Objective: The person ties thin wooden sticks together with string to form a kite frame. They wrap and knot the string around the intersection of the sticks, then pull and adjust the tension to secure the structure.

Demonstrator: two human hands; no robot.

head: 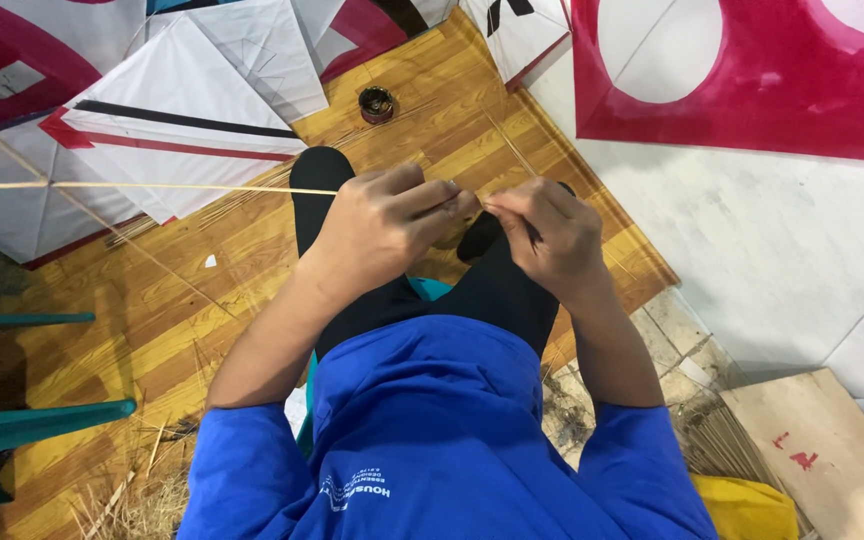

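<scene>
Both hands meet above the person's black-clad knees: the left hand [387, 225] pinches the end of a thin bamboo stick [152, 187] running out leftward over the white kites [177, 120], the right hand [552, 235] closed, fingertips touching the same end
</scene>
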